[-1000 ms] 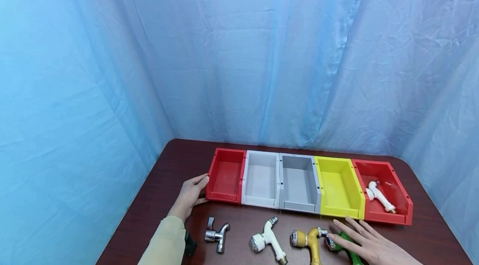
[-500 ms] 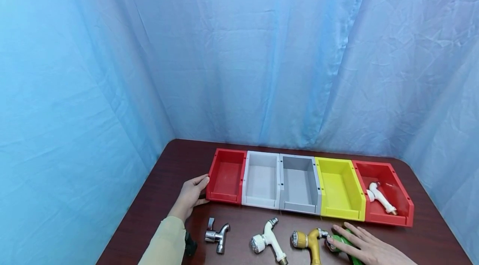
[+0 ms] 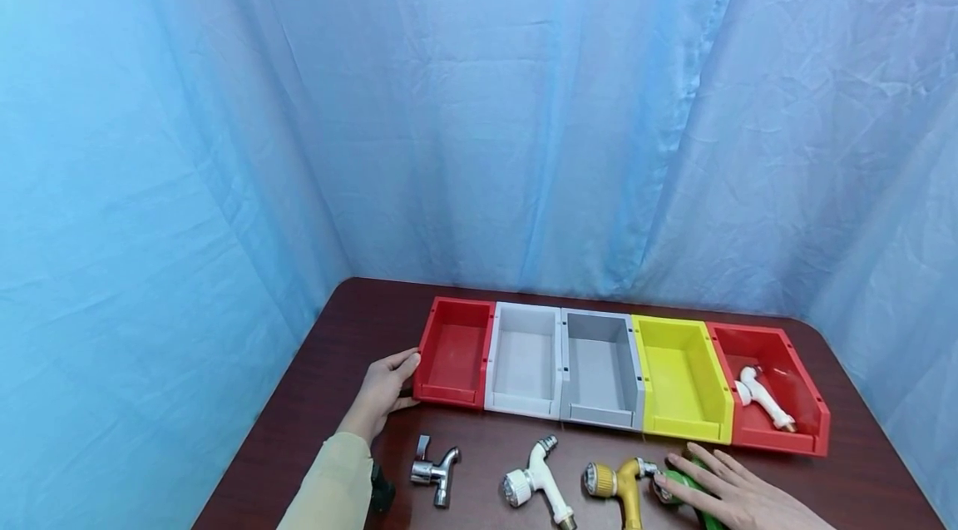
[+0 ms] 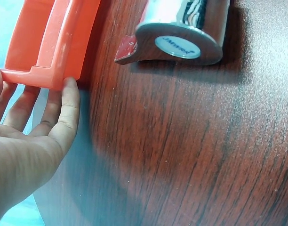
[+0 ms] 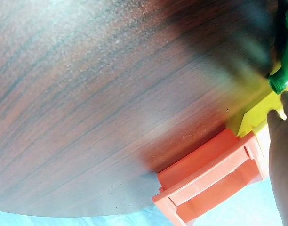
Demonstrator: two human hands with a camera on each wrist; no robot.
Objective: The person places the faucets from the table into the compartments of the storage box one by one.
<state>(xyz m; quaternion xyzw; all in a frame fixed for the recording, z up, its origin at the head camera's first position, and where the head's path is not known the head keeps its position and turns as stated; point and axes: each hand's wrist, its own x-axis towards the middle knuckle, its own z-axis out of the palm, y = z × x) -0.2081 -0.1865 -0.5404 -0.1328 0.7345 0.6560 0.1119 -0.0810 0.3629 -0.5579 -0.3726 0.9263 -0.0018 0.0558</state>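
Right grip [image 3: 748, 495] partly hides green tap [image 3: 683, 479]; left grip [image 3: 380, 393] holds bin [image 3: 449, 394].

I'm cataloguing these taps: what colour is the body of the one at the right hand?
Green; the tap shows best in the right wrist view.

- Green tap [image 5: 287, 61]: partly hidden beneath the right hand [image 3: 737, 495] in the head view.
- Yellow tap [image 3: 629, 495]: lower end cut off by that view's bottom edge.
- Left hand [image 4: 33, 134]: thumb cropped in its wrist view.
- Chrome tap [image 4: 181, 30]: label [image 4: 177, 47] lettering unclear.
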